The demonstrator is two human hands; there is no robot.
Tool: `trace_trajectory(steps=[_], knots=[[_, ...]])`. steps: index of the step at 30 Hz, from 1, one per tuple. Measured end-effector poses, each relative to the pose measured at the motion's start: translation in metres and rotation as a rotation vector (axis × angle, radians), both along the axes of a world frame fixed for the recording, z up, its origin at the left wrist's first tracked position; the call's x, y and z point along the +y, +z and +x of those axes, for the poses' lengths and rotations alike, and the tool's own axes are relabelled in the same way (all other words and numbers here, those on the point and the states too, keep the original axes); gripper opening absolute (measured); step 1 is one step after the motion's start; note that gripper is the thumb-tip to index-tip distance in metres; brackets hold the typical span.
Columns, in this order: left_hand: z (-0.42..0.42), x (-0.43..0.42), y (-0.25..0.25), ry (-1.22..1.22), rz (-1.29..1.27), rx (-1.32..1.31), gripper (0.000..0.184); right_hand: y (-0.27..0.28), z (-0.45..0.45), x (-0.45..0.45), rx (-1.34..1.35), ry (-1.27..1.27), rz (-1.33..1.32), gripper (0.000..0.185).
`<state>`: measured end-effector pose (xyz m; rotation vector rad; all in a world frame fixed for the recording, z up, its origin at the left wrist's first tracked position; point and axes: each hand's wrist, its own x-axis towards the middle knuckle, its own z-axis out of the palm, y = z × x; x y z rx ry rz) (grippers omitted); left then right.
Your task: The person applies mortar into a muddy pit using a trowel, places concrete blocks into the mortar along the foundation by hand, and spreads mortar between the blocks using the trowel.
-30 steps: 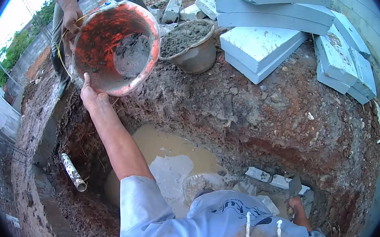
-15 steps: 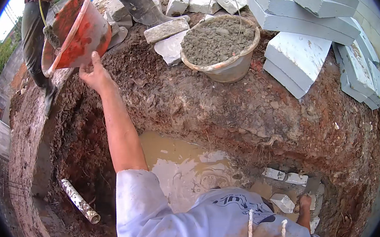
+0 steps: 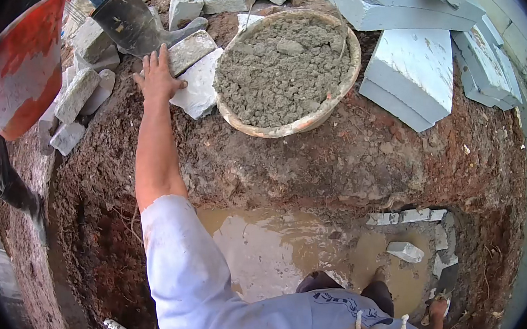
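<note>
Pale, flat block [image 3: 201,85]; seemingly grey trowel [image 3: 448,279]

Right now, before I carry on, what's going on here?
A person stands in a muddy pit. Their left hand, fingers spread, is stretched out to the loose pale blocks on the bank; whether it touches them is unclear. The right hand holds a trowel low beside the laid blocks. A bucket of grey mix stands on the bank. A red-stained bucket is at upper left, near another person's boot.
</note>
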<state>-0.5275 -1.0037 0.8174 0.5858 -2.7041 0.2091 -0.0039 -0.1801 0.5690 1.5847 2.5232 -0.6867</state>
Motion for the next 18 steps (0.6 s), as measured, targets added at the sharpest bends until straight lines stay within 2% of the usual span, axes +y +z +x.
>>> trace_trajectory(steps=[2, 4, 5, 7, 8, 9, 10, 11, 12, 14, 18], knots=[[-0.009, -0.016, 0.010, -0.027, 0.053, -0.095, 0.117, -0.044, 0.061, 0.039, -0.038, 0.131, 0.351, 0.025], [-0.015, -0.033, 0.017, -0.043, 0.135, -0.135, 0.115, -0.062, 0.089, 0.053, -0.117, 0.236, 0.446, 0.024], [-0.014, -0.034, 0.012, -0.058, 0.078, -0.086, 0.103, -0.075, 0.109, 0.070, -0.199, 0.389, 0.493, 0.024], [-0.008, -0.027, 0.009, -0.065, 0.065, 0.007, 0.096, -0.106, 0.157, 0.126, -0.424, 0.946, 0.740, 0.026], [-0.004, -0.023, 0.007, -0.069, 0.058, 0.053, 0.092, -0.127, 0.176, 0.157, -0.465, 1.143, 0.885, 0.027], [-0.001, -0.021, 0.005, -0.103, 0.011, 0.112, 0.084, -0.121, 0.157, 0.144, -0.381, 0.824, 0.662, 0.025], [-0.001, -0.018, 0.012, -0.099, 0.009, 0.148, 0.082, -0.116, 0.138, 0.132, -0.182, 0.453, 0.449, 0.024], [0.001, -0.015, 0.018, -0.090, 0.009, 0.177, 0.080, -0.110, 0.118, 0.119, 0.022, 0.125, 0.346, 0.023], [0.004, -0.013, 0.024, -0.080, 0.012, 0.203, 0.079, -0.095, 0.107, 0.109, -0.041, 0.198, 0.286, 0.025], [0.014, -0.014, 0.044, 0.006, 0.063, 0.234, 0.074, -0.031, 0.058, 0.051, -0.152, 0.346, 0.160, 0.030], [0.053, -0.016, 0.047, 0.175, 0.068, 0.417, 0.081, -0.045, 0.017, 0.027, 0.070, 0.313, 0.173, 0.024]])
